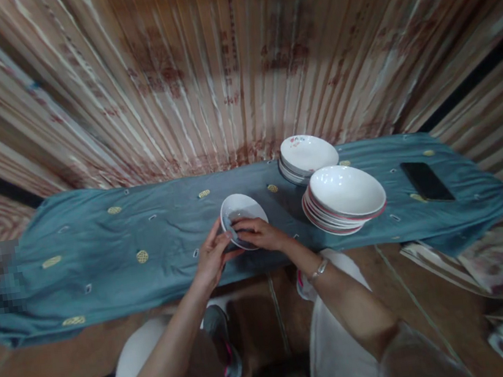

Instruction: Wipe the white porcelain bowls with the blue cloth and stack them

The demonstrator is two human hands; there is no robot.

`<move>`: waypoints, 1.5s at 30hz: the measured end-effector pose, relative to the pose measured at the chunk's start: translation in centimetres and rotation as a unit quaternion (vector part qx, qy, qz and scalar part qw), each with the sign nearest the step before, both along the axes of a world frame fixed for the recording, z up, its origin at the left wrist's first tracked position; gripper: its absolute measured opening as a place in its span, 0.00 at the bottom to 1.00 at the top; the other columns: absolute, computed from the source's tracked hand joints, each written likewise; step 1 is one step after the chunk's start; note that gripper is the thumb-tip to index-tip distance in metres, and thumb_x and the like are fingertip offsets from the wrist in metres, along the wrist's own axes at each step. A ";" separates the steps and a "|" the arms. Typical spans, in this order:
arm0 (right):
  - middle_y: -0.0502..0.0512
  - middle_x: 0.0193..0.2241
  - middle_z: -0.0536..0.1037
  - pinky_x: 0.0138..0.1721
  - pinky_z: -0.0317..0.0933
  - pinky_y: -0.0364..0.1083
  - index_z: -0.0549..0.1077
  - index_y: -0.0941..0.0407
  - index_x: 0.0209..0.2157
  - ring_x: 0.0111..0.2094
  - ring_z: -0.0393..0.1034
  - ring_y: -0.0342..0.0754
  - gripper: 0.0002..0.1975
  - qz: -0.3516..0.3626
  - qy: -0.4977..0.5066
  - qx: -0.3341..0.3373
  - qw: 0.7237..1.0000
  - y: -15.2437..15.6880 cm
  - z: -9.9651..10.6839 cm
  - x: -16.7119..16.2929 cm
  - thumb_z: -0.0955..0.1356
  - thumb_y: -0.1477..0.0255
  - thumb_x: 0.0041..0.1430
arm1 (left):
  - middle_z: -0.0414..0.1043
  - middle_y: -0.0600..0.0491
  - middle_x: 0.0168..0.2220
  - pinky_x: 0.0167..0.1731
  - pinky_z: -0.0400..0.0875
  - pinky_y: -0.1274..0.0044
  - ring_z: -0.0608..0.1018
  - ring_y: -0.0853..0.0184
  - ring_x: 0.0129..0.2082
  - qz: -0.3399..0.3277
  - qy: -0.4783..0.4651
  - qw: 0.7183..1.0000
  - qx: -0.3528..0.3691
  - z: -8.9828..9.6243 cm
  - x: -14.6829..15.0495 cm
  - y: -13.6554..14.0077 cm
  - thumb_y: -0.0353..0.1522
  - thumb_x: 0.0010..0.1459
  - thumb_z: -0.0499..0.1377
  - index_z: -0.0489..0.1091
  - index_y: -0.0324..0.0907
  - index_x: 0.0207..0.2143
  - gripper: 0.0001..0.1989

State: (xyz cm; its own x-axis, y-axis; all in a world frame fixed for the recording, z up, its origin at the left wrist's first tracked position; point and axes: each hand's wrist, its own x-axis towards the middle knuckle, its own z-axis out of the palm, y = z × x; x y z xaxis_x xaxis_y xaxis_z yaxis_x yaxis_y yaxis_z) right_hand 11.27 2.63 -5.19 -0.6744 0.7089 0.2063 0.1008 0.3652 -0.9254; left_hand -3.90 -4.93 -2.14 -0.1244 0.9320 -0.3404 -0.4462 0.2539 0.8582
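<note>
A small white bowl (248,205) is tilted towards me above the near middle of the cloth-covered table. My left hand (213,256) grips its left rim, with the thumb at the edge and fingers underneath. My right hand (260,234) reaches into the bowl, its fingers bent over a bluish-grey cloth (228,226) that lies against the inner wall. Part of that cloth is hidden by the fingers. To the right of my hands stands a stack of white bowls (344,191) with red rims. Behind it is a stack of white plates (307,153) with a flower print.
A teal tablecloth (102,251) with yellow motifs covers the long narrow table. On its right end lies a dark phone (426,181). A pleated curtain (229,92) rises along the far edge. My knees are close below the near edge, over a brown tiled floor (258,311).
</note>
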 end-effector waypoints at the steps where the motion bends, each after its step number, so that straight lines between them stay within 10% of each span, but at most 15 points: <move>1: 0.57 0.48 0.78 0.56 0.60 0.50 0.78 0.56 0.42 0.51 0.70 0.50 0.11 0.011 0.002 -0.016 1.000 0.0 0.2 0.3 0.66 0.73 0.59 | 0.77 0.56 0.34 0.38 0.78 0.71 0.78 0.67 0.34 0.002 0.000 1.000 -0.002 0.0 0.0 0.0 0.34 0.42 0.72 0.68 0.47 0.57 0.37; 14: 0.52 0.35 0.80 0.43 0.62 0.44 0.78 0.58 0.33 0.38 0.72 0.47 0.10 0.030 -0.177 0.076 0.981 -0.4 1.4 3.7 0.67 0.81 0.50 | 0.77 0.55 0.34 0.38 0.78 0.69 0.79 0.64 0.37 0.001 0.014 1.000 -0.012 0.0 0.0 0.1 0.32 0.44 0.71 0.67 0.46 0.57 0.36; 29: 0.63 0.44 0.76 0.57 0.57 0.52 0.78 0.60 0.35 0.48 0.66 0.53 0.15 -0.226 -0.281 0.268 0.893 1.7 -0.7 2.2 0.61 0.84 0.58 | 0.76 0.57 0.30 0.40 0.78 0.69 0.78 0.66 0.37 -0.004 0.018 1.000 -0.004 0.1 0.1 0.1 0.33 0.43 0.71 0.65 0.47 0.58 0.38; 45: 0.59 0.52 0.71 0.61 0.53 0.50 0.75 0.57 0.42 0.55 0.62 0.51 0.15 -0.280 -0.096 0.174 0.939 2.8 0.4 -1.8 0.61 0.79 0.58 | 0.75 0.57 0.30 0.42 0.77 0.66 0.77 0.65 0.37 -0.002 0.012 1.000 0.005 -0.3 0.0 0.0 0.33 0.44 0.71 0.66 0.47 0.58 0.37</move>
